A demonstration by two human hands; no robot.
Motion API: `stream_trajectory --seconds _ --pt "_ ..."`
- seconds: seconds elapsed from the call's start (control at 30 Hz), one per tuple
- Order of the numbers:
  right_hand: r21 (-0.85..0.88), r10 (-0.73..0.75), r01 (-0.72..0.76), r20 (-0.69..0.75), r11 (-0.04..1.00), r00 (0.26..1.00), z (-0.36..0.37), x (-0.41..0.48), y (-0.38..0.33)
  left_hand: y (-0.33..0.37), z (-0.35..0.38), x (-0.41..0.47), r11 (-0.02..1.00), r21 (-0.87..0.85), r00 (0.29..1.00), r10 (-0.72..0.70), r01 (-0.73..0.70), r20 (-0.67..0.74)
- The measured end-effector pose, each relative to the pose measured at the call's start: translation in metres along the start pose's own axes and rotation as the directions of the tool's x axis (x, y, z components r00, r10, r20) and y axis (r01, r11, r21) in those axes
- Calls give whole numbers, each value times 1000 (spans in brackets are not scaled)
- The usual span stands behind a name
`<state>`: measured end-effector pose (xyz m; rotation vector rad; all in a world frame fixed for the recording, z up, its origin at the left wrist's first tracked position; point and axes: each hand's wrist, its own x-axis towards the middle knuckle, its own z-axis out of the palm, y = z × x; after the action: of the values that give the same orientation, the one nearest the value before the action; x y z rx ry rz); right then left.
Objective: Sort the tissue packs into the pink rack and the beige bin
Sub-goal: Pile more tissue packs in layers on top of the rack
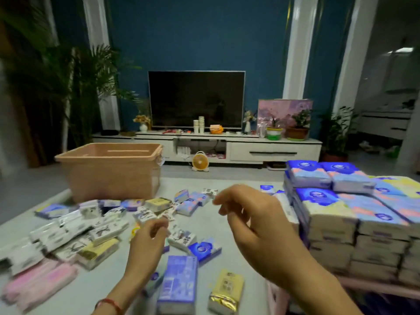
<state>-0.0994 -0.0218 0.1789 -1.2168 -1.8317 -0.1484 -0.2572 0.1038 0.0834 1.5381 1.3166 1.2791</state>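
At the far left of the room, tall palm plants (75, 92) in a dim corner. Nearer, on the far left of the pale table (95, 289), the beige bin (109, 176), upright, with its floor out of sight. Just in front of it and spilling toward the near left, a loose scatter of small packs (75, 230): white, blue, yellowish, lying flat and overlapping. Down at the near-left corner, pink packs (41, 283), blurred.

Now toward the middle: the left hand (147, 242) hovering above the scatter, fingers loosely curled, thumb tip close to the forefinger, nothing plainly held. Red string (109, 303) round the wrist. Just near of it, a blue pack (178, 285) flat on the table. Beside that on the right, a yellow pack (227, 292) with a gold end.

Far behind, against the blue wall (204, 37), a dark television (196, 98) on a long white stand (272, 151). On the floor below, a small round fan (200, 161).

Right of centre, the right hand (256, 226), raised over the table, fingers bent and slightly apart, gripping nothing. Beyond it on the stand, a pink painting (284, 110) and potted plants (297, 128).

At the right edge, big packs (341, 212) stacked several layers high on the pink rack (375, 289), seen only by its near rail.
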Motion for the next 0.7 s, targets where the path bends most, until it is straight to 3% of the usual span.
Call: stream_trajectory --seconds 0.1,0.3,0.4,0.6,0.7 --pt "-142 248 -218 244 966 938 66 -11 40 -29 -20 -4 994 104 998 35 -30 -49" --pt "-414 610 -468 341 781 715 137 -31 97 -37 -38 -1 888 393 967 178 -237 179" --pt "-489 672 -483 357 727 649 157 -30 109 -45 -52 6 880 440 981 121 -177 154" --pt "-420 692 -551 396 721 604 168 -12 120 -52 -74 9 832 519 974 102 -195 202" --pt "-408 664 -525 425 747 615 167 -1 121 -52 -81 11 877 447 976 97 -175 193"
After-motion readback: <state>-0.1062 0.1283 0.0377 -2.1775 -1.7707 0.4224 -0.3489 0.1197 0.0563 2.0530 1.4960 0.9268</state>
